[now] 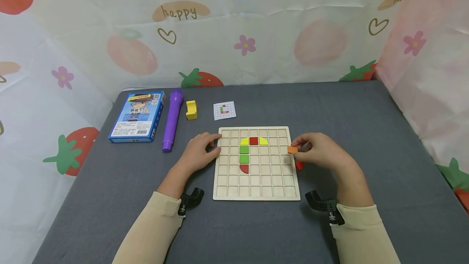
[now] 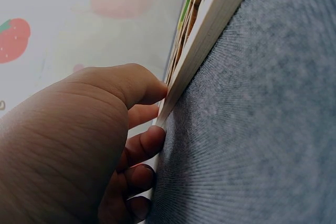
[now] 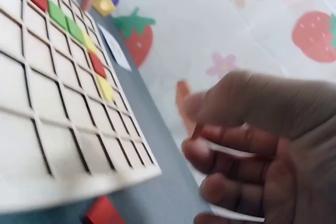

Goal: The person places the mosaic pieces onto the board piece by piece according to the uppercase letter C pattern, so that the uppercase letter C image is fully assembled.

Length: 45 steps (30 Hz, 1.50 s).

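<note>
A wooden grid board [image 1: 272, 180] lies on the grey cloth. Set in its cells are a red square [image 1: 254, 141] between two yellow rounded-corner tiles, two green squares [image 1: 244, 154] down the left and a red rounded-corner tile [image 1: 244, 169] below them. My left hand [image 1: 196, 152] rests its thumb and fingertips against the board's left edge. Over the right edge, my right hand [image 1: 322, 150] pinches an orange tile [image 1: 292, 149] between thumb and forefinger, its other fingers curled in the right wrist view. Beneath that hand, a red piece [image 3: 105, 211] sits beside the board, partly hidden in the head view.
Behind the board lies a small pattern card [image 1: 224, 110] with a coloured grid figure. To its left are a yellow notched block [image 1: 191, 110], a purple microphone-shaped thing [image 1: 172, 120] and a blue box [image 1: 137, 116]. A printed curtain [image 1: 271, 64] hangs along the table's far edge.
</note>
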Motion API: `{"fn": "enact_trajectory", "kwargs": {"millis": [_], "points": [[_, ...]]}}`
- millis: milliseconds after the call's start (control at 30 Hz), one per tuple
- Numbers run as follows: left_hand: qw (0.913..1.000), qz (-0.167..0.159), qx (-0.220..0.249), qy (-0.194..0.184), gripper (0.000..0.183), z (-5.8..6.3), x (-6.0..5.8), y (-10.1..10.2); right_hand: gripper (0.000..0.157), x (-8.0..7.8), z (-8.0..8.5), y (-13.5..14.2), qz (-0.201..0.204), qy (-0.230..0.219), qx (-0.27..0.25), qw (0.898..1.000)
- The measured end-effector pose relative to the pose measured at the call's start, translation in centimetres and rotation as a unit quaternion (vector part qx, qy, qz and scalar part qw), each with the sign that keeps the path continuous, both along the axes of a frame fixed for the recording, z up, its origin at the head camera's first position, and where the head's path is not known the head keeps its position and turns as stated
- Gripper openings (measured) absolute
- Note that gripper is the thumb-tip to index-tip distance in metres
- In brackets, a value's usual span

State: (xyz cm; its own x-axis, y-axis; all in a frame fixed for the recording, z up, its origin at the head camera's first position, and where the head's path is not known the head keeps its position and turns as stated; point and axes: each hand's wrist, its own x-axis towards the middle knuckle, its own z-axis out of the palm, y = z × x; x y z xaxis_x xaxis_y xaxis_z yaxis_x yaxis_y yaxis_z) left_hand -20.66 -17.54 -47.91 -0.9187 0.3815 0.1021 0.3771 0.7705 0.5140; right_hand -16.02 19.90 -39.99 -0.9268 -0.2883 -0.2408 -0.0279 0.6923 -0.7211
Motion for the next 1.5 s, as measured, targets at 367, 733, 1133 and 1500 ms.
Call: {"fn": "enact_trajectory", "kwargs": {"millis": [367,733,1133,1500], "points": [[1.0,-0.001,-0.003,0.003,0.042,0.0,0.0,0.0,0.022,0.1,-1.1,-4.5,0.049,0.048,-0.024,0.997],[1.0,-0.006,0.002,0.003,0.043,0.3,0.1,0.0,0.02,0.4,-3.0,-7.8,0.105,0.077,0.03,0.991],[1.0,-0.003,0.001,-0.003,0.042,0.5,0.0,0.1,0.009,1.0,-3.6,-9.3,0.094,0.127,0.095,0.983],[1.0,0.0,-0.005,-0.003,0.042,0.4,0.0,0.1,0.017,0.1,-2.8,-6.8,0.039,0.074,0.048,0.995]]}}
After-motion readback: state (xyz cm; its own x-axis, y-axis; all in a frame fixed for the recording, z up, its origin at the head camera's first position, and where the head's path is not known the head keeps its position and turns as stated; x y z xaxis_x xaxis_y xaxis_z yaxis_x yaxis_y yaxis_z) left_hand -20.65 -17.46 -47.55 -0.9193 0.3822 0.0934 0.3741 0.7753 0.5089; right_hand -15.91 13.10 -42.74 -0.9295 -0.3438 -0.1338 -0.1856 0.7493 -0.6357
